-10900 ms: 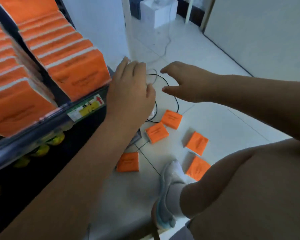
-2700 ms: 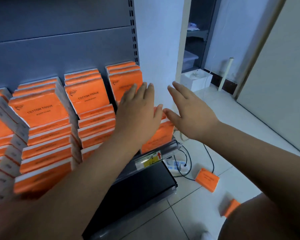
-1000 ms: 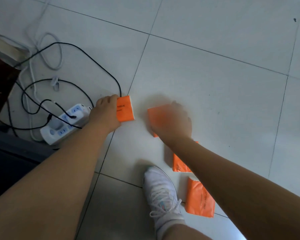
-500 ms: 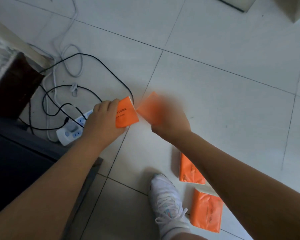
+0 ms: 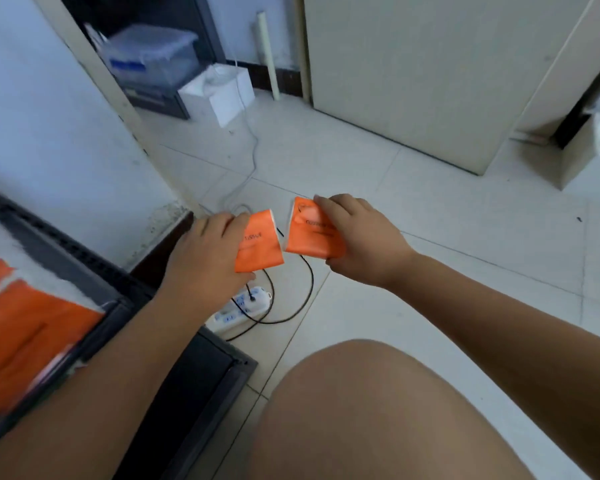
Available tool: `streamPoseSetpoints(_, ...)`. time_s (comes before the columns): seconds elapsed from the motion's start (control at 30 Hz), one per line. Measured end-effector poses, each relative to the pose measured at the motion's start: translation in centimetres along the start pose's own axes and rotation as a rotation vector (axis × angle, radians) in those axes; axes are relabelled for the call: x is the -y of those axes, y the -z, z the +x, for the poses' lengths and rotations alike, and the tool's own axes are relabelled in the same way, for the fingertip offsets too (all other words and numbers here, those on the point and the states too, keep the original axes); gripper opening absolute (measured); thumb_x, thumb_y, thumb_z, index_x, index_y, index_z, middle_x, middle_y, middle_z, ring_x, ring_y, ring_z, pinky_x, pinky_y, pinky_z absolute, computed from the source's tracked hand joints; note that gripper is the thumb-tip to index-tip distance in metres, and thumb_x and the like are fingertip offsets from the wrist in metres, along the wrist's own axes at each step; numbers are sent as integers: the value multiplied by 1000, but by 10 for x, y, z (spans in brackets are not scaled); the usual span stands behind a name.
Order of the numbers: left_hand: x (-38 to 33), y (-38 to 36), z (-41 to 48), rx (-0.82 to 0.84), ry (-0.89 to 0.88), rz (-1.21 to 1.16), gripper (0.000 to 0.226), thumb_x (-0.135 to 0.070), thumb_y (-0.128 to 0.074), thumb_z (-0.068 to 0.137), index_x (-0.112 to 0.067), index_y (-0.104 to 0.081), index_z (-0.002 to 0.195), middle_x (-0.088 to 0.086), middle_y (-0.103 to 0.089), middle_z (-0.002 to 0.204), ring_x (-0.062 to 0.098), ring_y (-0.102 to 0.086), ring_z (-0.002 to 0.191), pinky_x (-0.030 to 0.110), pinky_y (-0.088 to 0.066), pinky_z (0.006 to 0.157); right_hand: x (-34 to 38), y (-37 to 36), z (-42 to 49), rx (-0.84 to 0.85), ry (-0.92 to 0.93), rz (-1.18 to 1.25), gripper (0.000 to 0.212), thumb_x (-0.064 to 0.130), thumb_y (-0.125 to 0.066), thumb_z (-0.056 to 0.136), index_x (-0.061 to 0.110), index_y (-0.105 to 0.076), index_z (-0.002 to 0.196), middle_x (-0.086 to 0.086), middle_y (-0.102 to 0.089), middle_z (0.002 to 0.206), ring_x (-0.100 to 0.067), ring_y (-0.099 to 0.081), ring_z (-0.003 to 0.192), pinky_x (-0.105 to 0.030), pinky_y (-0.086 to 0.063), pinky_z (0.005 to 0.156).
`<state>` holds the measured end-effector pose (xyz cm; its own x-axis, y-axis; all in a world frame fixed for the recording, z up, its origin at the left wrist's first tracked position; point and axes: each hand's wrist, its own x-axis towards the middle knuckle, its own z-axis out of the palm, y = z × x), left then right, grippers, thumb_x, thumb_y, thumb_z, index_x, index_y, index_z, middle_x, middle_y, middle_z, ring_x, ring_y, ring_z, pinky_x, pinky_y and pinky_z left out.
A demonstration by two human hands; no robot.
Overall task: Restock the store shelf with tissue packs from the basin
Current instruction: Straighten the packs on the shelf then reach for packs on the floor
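My left hand (image 5: 205,258) grips one orange tissue pack (image 5: 260,242), and my right hand (image 5: 364,237) grips a second orange tissue pack (image 5: 312,237). Both packs are held up in the air over the floor, side by side and nearly touching. At the far left, the store shelf (image 5: 94,271) shows its dark edge with rows of orange tissue packs (image 5: 25,323) standing on it, blurred. No basin is in view.
A white power strip (image 5: 243,306) with black cables lies on the tiled floor under my hands. My knee (image 5: 378,410) fills the lower middle. A white box (image 5: 222,91) and a clear storage bin (image 5: 153,53) stand at the back; a beige panel (image 5: 413,71) is behind.
Both hands have lifted their packs off the floor and risen. My view has swung up from the floor toward the shelf and the room; the packs left on the floor are out of sight.
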<state>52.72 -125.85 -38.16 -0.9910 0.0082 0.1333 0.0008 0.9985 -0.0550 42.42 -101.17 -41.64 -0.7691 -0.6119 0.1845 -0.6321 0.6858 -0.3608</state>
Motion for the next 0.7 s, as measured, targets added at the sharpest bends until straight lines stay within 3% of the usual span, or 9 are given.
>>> streamPoseSetpoints(0.17, -1, 86, -20, -125, 6, 77, 95, -55, -86, 63, -18, -49, 143, 6, -57, 127, 34, -54, 112, 48, -51, 86, 41, 77, 14, -81, 161, -89, 93, 16, -72, 67, 14, -38, 155, -11, -52, 139, -37, -54, 119, -42, -49, 99)
streamPoseSetpoints(0.37, 4, 171, -53, -235, 91, 135, 94, -63, -75, 74, -23, -39, 150, 5, -52, 138, 33, -50, 120, 48, -49, 91, 93, 152, 23, -197, 291, -123, 92, 20, -74, 69, 15, -39, 154, -10, -52, 139, -36, -54, 121, -38, -44, 102)
streamPoseSetpoints(0.5, 19, 206, -88, -329, 118, 141, 92, -41, -86, 71, -15, -45, 149, 10, -53, 138, 37, -47, 123, 55, -50, 96, 135, 174, 22, -250, 389, -101, 92, 25, -71, 67, 19, -38, 153, -6, -51, 138, -36, -55, 118, -48, -51, 96)
streamPoseSetpoints(0.7, 56, 231, -150, -406, 242, 168, 100, -30, -92, 62, -18, -46, 150, 10, -52, 138, 37, -45, 125, 56, -50, 94, 212, 165, 17, -301, 551, 13, 87, 17, -68, 67, 20, -43, 150, -1, -52, 136, -27, -53, 123, -36, -50, 97)
